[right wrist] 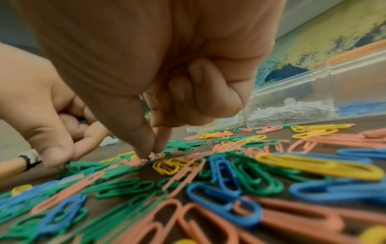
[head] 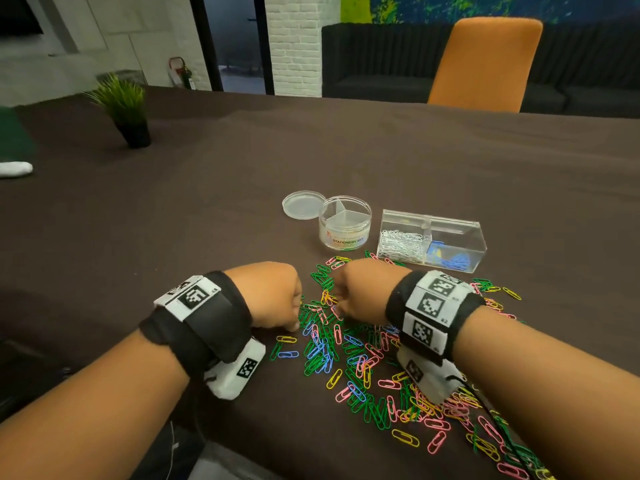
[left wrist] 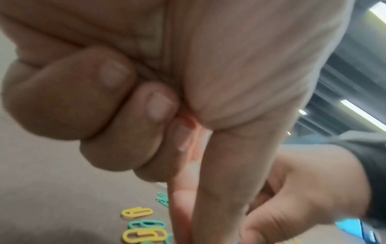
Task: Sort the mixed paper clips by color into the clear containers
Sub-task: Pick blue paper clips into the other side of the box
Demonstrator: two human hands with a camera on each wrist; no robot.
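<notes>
A pile of mixed paper clips (head: 349,344) in green, pink, blue and yellow is spread on the dark table. Both hands are knuckles-up over its far left part. My left hand (head: 292,323) has its fingers curled. In the left wrist view pink clips (left wrist: 194,133) show pressed between those fingers and the thumb base. My right hand (right wrist: 153,154) pinches a clip (right wrist: 153,159) in the pile with thumb and index tip; it looks blue. A clear rectangular box (head: 450,221) holds white clips (head: 401,244) on the left and blue clips (head: 448,259) on the right.
A round clear divided tub (head: 344,233) stands open just beyond the pile, its lid (head: 303,205) lying to its left. A small potted plant (head: 126,112) is at the far left and an orange chair (head: 485,64) behind the table. More clips spread toward the near right edge.
</notes>
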